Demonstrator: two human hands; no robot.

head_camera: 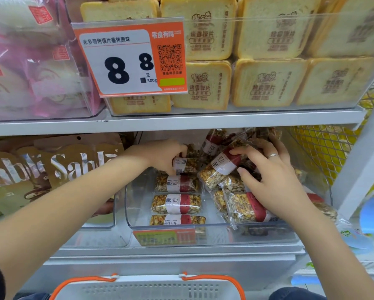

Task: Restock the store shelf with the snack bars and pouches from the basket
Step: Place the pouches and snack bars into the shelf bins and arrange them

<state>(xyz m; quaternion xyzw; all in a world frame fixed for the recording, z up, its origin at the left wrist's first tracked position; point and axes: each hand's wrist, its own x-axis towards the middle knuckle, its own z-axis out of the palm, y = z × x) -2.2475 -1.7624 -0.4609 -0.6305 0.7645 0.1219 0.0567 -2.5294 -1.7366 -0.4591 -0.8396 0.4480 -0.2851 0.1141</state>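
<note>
A clear plastic bin point(203, 231) on the lower shelf holds several nut snack bars in clear wrappers with red-and-white labels. My left hand point(162, 155) reaches into the bin's back left and pinches one bar point(185, 164) above a neat row of bars point(176, 203). My right hand point(270, 169) curls its fingers over a loose pile of bars at the bin's right, gripping a tilted bar point(221, 167). A white basket with orange handles point(147, 287) sits at the bottom edge, its inside hidden.
Brown Sable pouches point(58, 167) stand in the bin to the left. The upper shelf carries toast-slice packs point(266, 81) behind a price tag point(129, 59), and pink bags point(30, 61) at left. A yellow mesh side panel point(318, 148) and white upright point(363, 161) bound the right.
</note>
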